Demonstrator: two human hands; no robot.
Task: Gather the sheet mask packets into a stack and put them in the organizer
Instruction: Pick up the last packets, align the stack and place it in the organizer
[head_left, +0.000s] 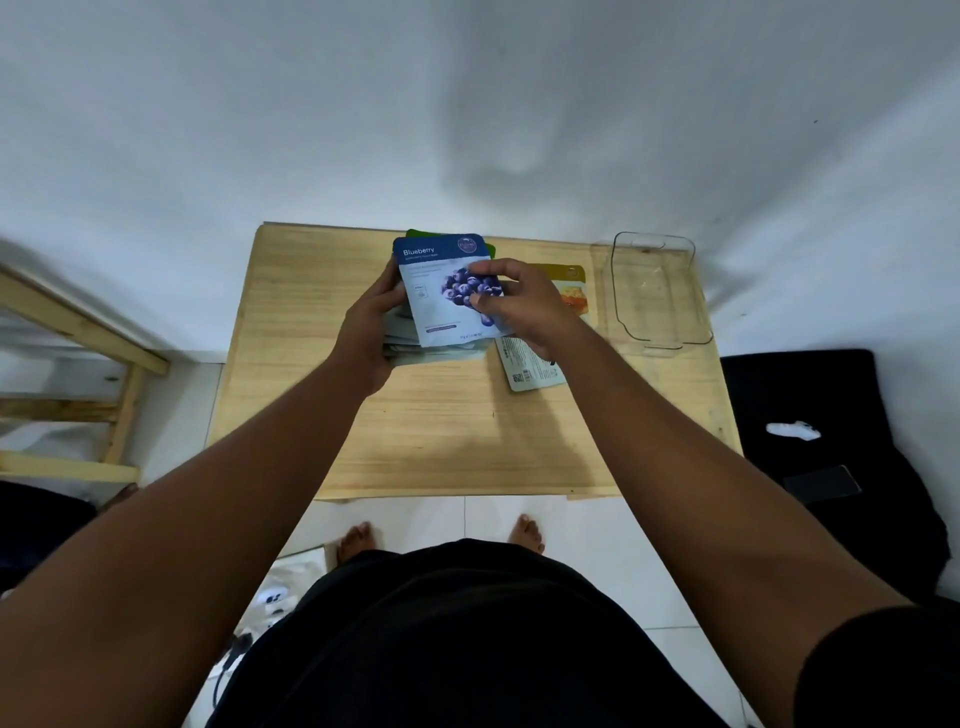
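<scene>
Two hands are closed on a stack of sheet mask packets (415, 338) held above the far middle of the wooden table (415, 441). The left hand (371, 332) is wrapped around the stack's left edge, its fingers hidden behind the packets. The right hand (519, 306) is pinched on the right side of the top Blueberry packet (441, 291), with the thumb and fingertips pressed on the printed berries. A green packet (415, 234) is seen peeking out behind the stack's far edge. Just beside the right hand, a yellow packet (571, 288) is lying flat on the table, and a pale packet (530, 369) is lying partly under the right wrist. The clear organizer (660, 291) is standing at the table's far right corner, apart from the stack.
</scene>
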